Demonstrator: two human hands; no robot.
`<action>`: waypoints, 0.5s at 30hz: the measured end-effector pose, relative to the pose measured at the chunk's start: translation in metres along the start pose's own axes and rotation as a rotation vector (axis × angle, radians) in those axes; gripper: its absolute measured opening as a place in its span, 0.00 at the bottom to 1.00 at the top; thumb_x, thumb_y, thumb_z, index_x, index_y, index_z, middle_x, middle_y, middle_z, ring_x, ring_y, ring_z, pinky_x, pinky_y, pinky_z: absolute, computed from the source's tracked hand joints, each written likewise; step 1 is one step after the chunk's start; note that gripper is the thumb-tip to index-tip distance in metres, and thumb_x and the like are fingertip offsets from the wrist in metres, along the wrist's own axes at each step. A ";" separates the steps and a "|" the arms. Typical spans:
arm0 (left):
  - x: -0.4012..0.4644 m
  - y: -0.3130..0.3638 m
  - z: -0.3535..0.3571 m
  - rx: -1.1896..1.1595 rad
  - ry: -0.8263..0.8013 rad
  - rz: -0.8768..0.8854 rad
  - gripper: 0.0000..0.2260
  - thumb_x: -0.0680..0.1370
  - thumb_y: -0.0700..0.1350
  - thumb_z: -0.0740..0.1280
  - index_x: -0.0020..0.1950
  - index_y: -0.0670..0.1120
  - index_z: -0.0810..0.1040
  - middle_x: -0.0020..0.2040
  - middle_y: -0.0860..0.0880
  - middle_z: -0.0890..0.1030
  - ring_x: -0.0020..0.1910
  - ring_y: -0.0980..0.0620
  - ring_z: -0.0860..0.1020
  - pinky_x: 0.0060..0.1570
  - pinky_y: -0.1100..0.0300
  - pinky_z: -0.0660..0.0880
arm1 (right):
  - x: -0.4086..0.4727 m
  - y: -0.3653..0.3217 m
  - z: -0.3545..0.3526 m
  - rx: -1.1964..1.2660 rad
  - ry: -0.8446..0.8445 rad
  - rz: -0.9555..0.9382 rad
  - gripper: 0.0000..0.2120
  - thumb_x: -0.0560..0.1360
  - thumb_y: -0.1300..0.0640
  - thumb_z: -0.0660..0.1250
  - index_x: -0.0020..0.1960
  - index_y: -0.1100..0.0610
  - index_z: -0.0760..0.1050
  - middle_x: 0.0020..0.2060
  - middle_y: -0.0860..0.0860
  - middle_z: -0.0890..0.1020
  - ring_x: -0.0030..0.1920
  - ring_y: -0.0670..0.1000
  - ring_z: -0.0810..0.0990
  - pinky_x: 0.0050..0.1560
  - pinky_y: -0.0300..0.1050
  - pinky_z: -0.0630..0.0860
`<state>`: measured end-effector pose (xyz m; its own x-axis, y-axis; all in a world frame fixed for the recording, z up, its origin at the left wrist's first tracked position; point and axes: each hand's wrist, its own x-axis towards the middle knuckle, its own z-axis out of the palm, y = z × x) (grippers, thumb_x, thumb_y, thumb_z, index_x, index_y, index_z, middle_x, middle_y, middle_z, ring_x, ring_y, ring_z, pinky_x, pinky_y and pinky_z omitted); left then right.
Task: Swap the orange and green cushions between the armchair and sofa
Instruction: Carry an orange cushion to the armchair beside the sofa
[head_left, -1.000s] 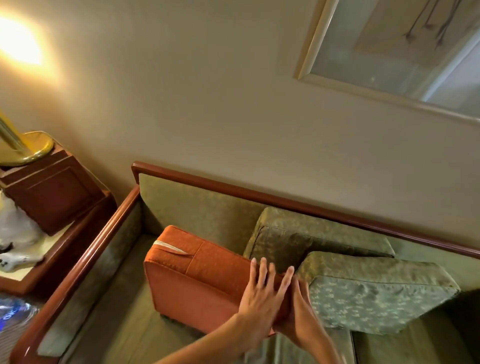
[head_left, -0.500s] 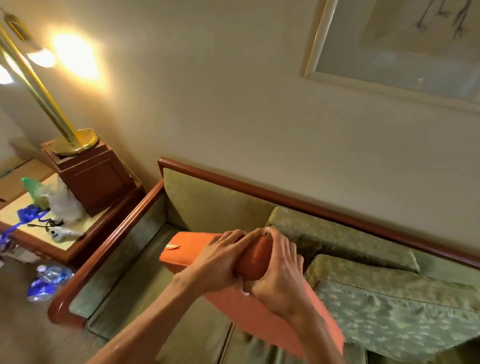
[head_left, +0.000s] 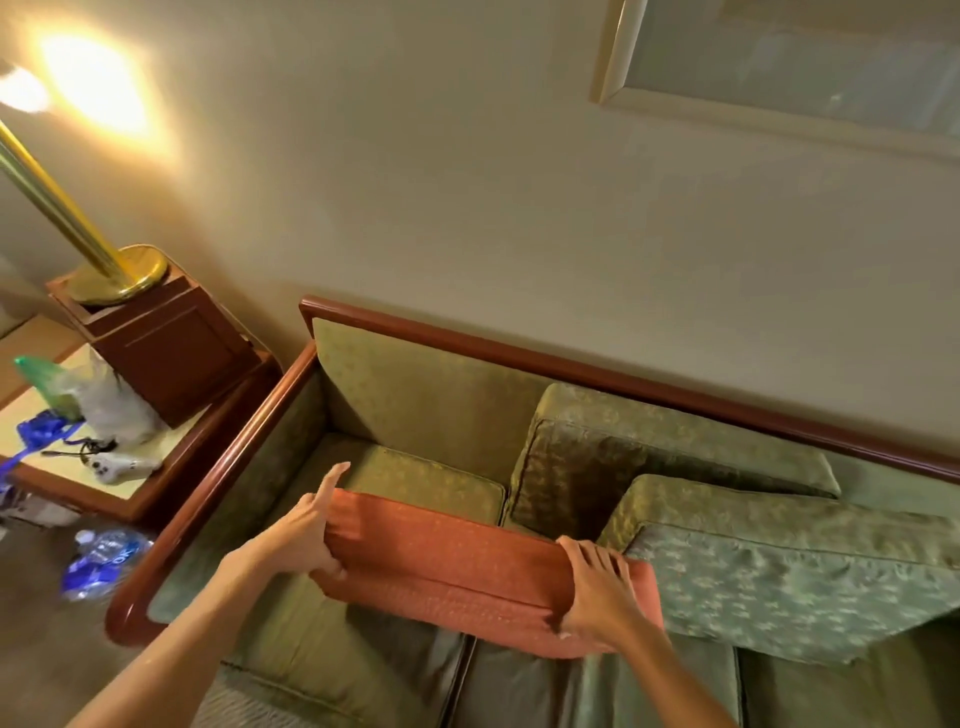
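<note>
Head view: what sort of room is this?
Probably a hotel room or sitting room: a wood-trimmed green sofa against the wall, a brass floor lamp beside it, and a framed picture above.

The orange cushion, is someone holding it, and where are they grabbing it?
Yes. Both hands hold the orange cushion above the sofa: the left hand grips its left end, the right hand its right end.

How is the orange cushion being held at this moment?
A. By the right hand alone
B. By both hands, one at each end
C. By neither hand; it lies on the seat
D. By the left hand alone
B: the left hand and right hand grip opposite ends of the orange cushion.
</note>
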<state>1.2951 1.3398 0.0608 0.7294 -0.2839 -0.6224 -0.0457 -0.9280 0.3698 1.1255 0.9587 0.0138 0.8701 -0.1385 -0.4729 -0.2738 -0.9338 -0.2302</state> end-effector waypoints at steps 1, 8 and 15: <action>0.001 0.005 0.006 0.112 -0.001 -0.059 0.63 0.62 0.50 0.83 0.79 0.62 0.37 0.71 0.42 0.62 0.67 0.39 0.69 0.65 0.48 0.72 | 0.000 -0.006 0.002 -0.004 0.001 -0.013 0.57 0.58 0.39 0.76 0.78 0.49 0.49 0.72 0.49 0.61 0.74 0.54 0.58 0.77 0.56 0.49; 0.011 0.064 0.089 0.587 0.192 0.072 0.60 0.55 0.60 0.81 0.81 0.46 0.55 0.77 0.35 0.60 0.77 0.28 0.51 0.73 0.31 0.45 | 0.005 -0.034 0.010 0.015 0.025 -0.039 0.54 0.59 0.43 0.76 0.77 0.49 0.51 0.72 0.50 0.61 0.74 0.54 0.58 0.77 0.60 0.49; -0.006 0.070 0.104 0.566 0.315 0.126 0.49 0.55 0.62 0.80 0.72 0.49 0.69 0.65 0.44 0.73 0.66 0.41 0.71 0.75 0.40 0.55 | -0.003 -0.028 0.015 0.008 0.048 -0.079 0.47 0.59 0.42 0.75 0.73 0.48 0.57 0.69 0.49 0.64 0.71 0.54 0.60 0.73 0.61 0.53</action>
<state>1.2170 1.2513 0.0186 0.8559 -0.3942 -0.3348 -0.4329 -0.9003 -0.0466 1.1250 0.9902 0.0092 0.9078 -0.0803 -0.4117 -0.2065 -0.9398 -0.2722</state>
